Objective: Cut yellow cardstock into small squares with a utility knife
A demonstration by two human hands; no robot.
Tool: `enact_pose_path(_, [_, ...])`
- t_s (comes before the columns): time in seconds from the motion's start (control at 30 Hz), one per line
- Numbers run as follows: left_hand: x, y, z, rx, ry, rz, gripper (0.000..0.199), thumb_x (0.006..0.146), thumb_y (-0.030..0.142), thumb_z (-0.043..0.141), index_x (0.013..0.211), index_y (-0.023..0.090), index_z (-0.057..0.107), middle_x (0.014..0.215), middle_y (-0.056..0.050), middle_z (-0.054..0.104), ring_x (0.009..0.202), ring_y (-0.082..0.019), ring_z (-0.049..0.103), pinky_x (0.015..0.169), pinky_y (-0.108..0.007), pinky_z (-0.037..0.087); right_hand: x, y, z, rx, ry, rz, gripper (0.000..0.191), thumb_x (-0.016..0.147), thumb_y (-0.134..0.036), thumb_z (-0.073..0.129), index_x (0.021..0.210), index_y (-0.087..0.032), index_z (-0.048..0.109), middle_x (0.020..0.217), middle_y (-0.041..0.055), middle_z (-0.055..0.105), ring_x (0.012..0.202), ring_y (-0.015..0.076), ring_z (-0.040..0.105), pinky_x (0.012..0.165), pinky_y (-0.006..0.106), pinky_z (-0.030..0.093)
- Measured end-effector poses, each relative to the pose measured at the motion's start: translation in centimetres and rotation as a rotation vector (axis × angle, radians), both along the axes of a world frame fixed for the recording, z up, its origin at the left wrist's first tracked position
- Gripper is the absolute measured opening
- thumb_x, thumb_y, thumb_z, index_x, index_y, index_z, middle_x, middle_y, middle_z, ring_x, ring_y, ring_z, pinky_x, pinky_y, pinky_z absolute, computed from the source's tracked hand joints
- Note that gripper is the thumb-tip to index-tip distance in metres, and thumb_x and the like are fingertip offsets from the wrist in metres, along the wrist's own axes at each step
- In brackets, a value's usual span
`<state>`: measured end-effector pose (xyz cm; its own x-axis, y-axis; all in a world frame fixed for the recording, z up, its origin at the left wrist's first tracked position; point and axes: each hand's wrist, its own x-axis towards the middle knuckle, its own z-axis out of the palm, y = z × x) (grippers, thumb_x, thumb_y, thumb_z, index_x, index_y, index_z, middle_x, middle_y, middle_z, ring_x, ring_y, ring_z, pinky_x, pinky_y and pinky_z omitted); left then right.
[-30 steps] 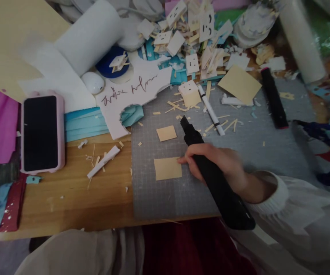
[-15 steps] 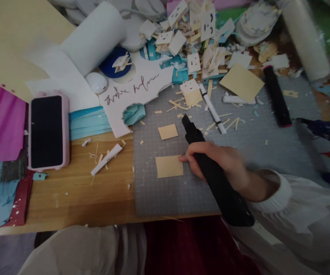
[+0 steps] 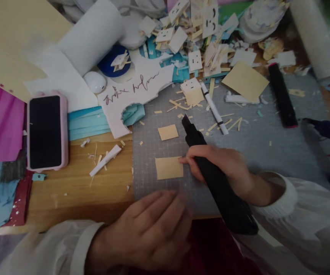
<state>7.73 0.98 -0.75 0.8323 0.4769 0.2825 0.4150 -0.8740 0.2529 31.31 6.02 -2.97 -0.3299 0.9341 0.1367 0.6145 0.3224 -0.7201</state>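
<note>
In the head view my right hand (image 3: 225, 168) is closed round a black utility knife (image 3: 218, 187), its tip pointing up and left. One finger of that hand touches the right edge of a tan paper rectangle (image 3: 169, 168) lying on the grey cutting mat (image 3: 153, 196). A smaller tan paper piece (image 3: 168, 132) lies just above it, left of the knife's tip. My left hand (image 3: 153, 225) is over the near edge of the table, below the paper. Its fingers look bent but are blurred, and the fingertips are hidden.
A white pen (image 3: 214, 109), thin paper strips and a tan square (image 3: 245, 82) lie on the mat's far part. Behind is a heap of small paper faces (image 3: 195, 61). To the left are a pink-cased phone (image 3: 47, 131) and a white roll (image 3: 92, 36); a black marker (image 3: 283, 95) lies right.
My left hand has come into view from below, near the tan paper. My right hand stays by the paper's edge with the utility knife. The view has shifted slightly.
</note>
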Motion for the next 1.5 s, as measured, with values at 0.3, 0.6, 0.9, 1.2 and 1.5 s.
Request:
enact_pose_path(0.3, [1.5, 0.9, -2.9, -0.039, 0.261, 0.041, 0.076, 0.085, 0.052, 0.048, 0.139, -0.001, 0.042, 0.148, -0.024, 0.042, 0.140, -0.039, 0.033, 0.118, -0.048, 0.018, 0.1, -0.1, -0.5, 0.138, -0.089, 0.011, 0.015, 0.088, -0.023, 0.056, 0.101, -0.029, 0.061, 0.071, -0.0072, 0.073, 0.057, 0.0137, 0.068, 0.054, 0.025, 0.049])
enact_pose_path(0.6, [1.5, 1.2, -2.9, -0.079, 0.298, 0.039, 0.073, 0.083, 0.046, 0.048, 0.138, -0.002, 0.043, 0.148, -0.023, 0.041, 0.140, -0.038, 0.032, 0.120, -0.047, 0.009, 0.7, 0.2, -0.2, 0.013, -0.186, 0.153, 0.023, 0.087, -0.015, 0.052, 0.102, -0.025, 0.067, 0.063, -0.0061, 0.069, 0.049, 0.0127, 0.063, 0.046, 0.025, 0.044])
enact_pose_path(0.9, [1.5, 1.1, -3.4, -0.078, 0.274, 0.046, 0.073, 0.083, 0.042, 0.047, 0.141, -0.002, 0.040, 0.152, -0.023, 0.035, 0.144, -0.038, 0.024, 0.120, -0.046, 0.012, 0.2, 0.4, 0.6, 0.042, -0.196, 0.143, 0.027, 0.088, -0.011, 0.047, 0.096, -0.025, 0.068, 0.058, -0.0071, 0.067, 0.045, 0.0107, 0.060, 0.044, 0.024, 0.042])
enact_pose_path(1.2, [1.4, 1.1, -3.2, -0.085, 0.275, 0.044, 0.073, 0.084, 0.044, 0.046, 0.140, -0.001, 0.040, 0.152, -0.022, 0.036, 0.144, -0.038, 0.026, 0.120, -0.046, 0.011, 0.1, 0.8, 0.9, -0.094, -0.190, 0.185, 0.032, 0.087, -0.007, 0.044, 0.079, -0.027, 0.068, 0.053, -0.0092, 0.063, 0.042, 0.0082, 0.056, 0.044, 0.022, 0.041])
enact_pose_path(1.5, [1.4, 1.2, -3.4, -0.072, 0.283, 0.044, 0.072, 0.085, 0.045, 0.046, 0.141, -0.001, 0.041, 0.152, -0.023, 0.036, 0.143, -0.038, 0.028, 0.120, -0.046, 0.014, 0.1, 0.6, 0.6, -0.035, -0.176, 0.169, 0.027, 0.086, -0.015, 0.049, 0.089, -0.031, 0.071, 0.057, -0.0073, 0.066, 0.041, 0.0115, 0.056, 0.039, 0.026, 0.039])
